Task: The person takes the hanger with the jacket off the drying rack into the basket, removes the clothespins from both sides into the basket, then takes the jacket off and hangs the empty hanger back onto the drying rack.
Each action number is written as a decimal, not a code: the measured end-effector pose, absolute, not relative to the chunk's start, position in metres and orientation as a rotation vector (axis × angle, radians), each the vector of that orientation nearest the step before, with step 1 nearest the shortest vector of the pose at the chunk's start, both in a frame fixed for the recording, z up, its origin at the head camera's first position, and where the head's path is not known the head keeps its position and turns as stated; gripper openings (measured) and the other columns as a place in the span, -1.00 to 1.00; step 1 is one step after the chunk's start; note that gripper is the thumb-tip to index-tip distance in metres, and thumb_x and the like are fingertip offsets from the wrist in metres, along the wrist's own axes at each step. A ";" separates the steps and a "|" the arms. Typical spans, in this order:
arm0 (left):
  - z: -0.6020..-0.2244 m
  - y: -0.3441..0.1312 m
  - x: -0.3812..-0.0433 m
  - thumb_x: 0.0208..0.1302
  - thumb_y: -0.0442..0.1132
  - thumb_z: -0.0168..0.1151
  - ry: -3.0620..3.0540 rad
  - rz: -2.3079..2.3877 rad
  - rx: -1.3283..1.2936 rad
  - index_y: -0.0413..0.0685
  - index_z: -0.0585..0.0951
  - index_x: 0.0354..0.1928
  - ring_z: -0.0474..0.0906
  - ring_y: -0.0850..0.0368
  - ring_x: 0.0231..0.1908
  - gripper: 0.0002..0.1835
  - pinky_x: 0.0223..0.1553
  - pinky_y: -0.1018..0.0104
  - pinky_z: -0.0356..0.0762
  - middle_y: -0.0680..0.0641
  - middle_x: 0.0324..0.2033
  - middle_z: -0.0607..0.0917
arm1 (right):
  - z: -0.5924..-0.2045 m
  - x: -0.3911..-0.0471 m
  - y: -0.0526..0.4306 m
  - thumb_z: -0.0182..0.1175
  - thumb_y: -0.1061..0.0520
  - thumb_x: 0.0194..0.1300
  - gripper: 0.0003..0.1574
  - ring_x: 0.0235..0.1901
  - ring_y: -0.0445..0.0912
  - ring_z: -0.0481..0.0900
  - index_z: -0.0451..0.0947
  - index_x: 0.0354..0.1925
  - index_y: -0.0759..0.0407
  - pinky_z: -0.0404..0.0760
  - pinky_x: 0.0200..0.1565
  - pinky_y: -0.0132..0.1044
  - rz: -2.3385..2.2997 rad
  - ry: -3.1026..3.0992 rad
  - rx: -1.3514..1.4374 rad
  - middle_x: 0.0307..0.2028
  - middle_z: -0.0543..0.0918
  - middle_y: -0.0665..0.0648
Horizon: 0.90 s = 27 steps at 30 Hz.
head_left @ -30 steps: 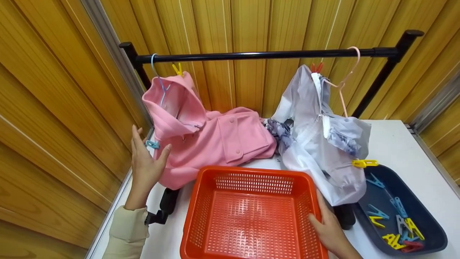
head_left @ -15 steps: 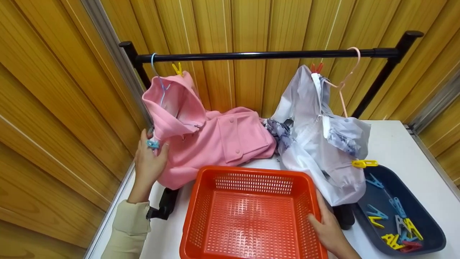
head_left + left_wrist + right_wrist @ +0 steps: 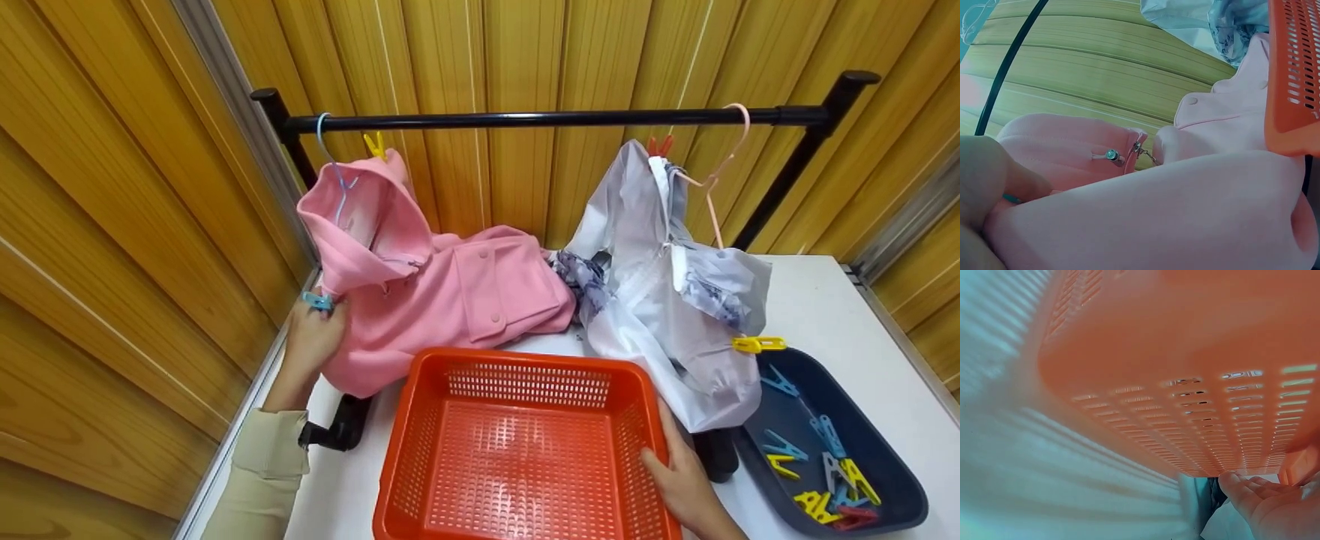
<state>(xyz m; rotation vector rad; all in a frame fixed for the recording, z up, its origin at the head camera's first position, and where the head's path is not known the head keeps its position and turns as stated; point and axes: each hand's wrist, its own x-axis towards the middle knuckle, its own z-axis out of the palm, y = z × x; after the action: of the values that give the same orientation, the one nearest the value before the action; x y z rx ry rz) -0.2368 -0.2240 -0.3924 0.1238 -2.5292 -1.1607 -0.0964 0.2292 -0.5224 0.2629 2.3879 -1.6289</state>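
A pink hooded jacket (image 3: 420,300) hangs at the left end of the black rack on a light blue hanger (image 3: 341,176). My left hand (image 3: 313,339) grips its edge just below a blue clothespin (image 3: 318,301). In the left wrist view, the fingers (image 3: 1027,183) press into the pink cloth, with a bit of the clothespin showing between. My right hand (image 3: 686,480) holds the right rim of a red plastic basket (image 3: 525,356), thumb inside and the other fingers outside. Nothing lies in the basket.
A grey-white thin jacket (image 3: 645,300) hangs at the right on a pink hanger (image 3: 739,142), with a yellow clothespin (image 3: 759,344) on its sleeve. A dark tray (image 3: 892,442) of several clothespins stands at right. The black rack bar (image 3: 525,118) spans the back, before a wooden wall.
My left hand has come in from the left with its fingers spread and closed on the pink jacket's edge by the blue clothespin. The right hand stays on the basket.
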 end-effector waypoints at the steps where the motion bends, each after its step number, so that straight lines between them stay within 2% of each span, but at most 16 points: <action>1: -0.394 -0.223 -0.238 0.25 -0.27 0.13 -2.516 -1.180 0.125 -0.38 0.58 -0.27 0.47 -0.20 -0.23 -0.77 -0.11 -0.04 0.41 -0.35 -0.34 0.57 | -0.523 -0.097 0.229 -0.07 0.24 0.42 0.03 0.26 0.19 0.26 -0.50 0.52 -0.18 0.59 0.04 -0.06 -1.630 2.386 0.265 0.52 -0.26 0.32; 3: -0.395 -0.222 -0.239 0.25 -0.29 0.13 -2.491 -1.239 0.131 -0.37 0.56 -0.39 0.41 -0.12 -0.32 -0.79 -0.20 0.05 0.39 -0.29 -0.45 0.53 | -0.523 -0.096 0.229 -0.08 0.25 0.42 0.03 0.29 0.19 0.24 -0.50 0.52 -0.19 0.57 0.06 -0.05 -1.632 2.385 0.269 0.52 -0.26 0.31; 8: -0.398 -0.220 -0.242 0.26 -0.31 0.10 -2.443 -1.371 0.195 -0.35 0.55 -0.47 0.35 -0.01 -0.37 -0.78 -0.25 0.18 0.37 -0.12 -0.55 0.51 | -0.524 -0.096 0.227 -0.09 0.27 0.42 0.04 0.27 0.18 0.27 -0.50 0.51 -0.20 0.60 0.01 -0.07 -1.676 2.364 0.268 0.52 -0.25 0.31; 12: -0.397 -0.221 -0.245 0.24 -0.32 0.08 -2.421 -1.392 0.217 -0.19 0.45 -0.67 0.30 0.01 -0.44 -0.70 -0.33 0.20 0.35 0.00 -0.66 0.42 | -0.523 -0.095 0.226 -0.08 0.29 0.41 0.03 0.33 0.16 0.18 -0.48 0.52 -0.15 0.52 0.09 -0.09 -1.690 2.400 0.226 0.53 -0.25 0.29; 15: -0.396 -0.221 -0.245 0.25 -0.30 0.06 -2.415 -1.419 0.249 -0.07 0.36 -0.72 0.31 0.00 -0.43 -0.64 -0.32 0.19 0.35 -0.02 -0.65 0.40 | -0.523 -0.094 0.225 -0.09 0.29 0.41 0.03 0.36 0.15 0.10 -0.48 0.52 -0.14 0.47 0.14 -0.08 -1.682 2.406 0.223 0.53 -0.27 0.28; 18: -0.394 -0.220 -0.245 0.29 -0.29 0.05 -2.406 -1.442 0.258 -0.17 0.43 -0.64 0.34 -0.02 -0.38 -0.69 -0.25 0.17 0.37 -0.14 -0.56 0.47 | -0.523 -0.094 0.225 -0.10 0.28 0.41 0.02 0.32 0.18 0.18 -0.48 0.52 -0.15 0.52 0.08 -0.10 -1.682 2.397 0.236 0.53 -0.27 0.29; 22: -0.393 -0.219 -0.245 0.31 -0.30 0.04 -2.359 -1.520 0.254 -0.37 0.53 -0.36 0.37 -0.01 -0.32 -0.78 -0.19 0.24 0.36 -0.28 -0.39 0.54 | -0.523 -0.094 0.225 -0.10 0.28 0.41 0.01 0.24 0.19 0.30 -0.46 0.52 -0.17 0.59 -0.03 -0.14 -1.693 2.391 0.248 0.52 -0.24 0.31; 27: -0.388 -0.217 -0.244 0.31 -0.29 0.04 -2.298 -1.605 0.255 -0.34 0.52 -0.31 0.35 0.05 -0.31 -0.80 -0.21 0.32 0.34 -0.23 -0.36 0.52 | -0.522 -0.095 0.226 -0.09 0.28 0.42 0.02 0.26 0.19 0.26 -0.47 0.52 -0.21 0.58 0.00 -0.11 -1.704 2.371 0.252 0.53 -0.26 0.29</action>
<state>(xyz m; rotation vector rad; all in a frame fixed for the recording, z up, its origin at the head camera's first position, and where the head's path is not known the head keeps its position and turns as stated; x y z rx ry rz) -0.2442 -0.2174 -0.3878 0.2551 -2.2977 -1.6045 -0.0946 0.2259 -0.5219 0.2522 2.3714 -1.7037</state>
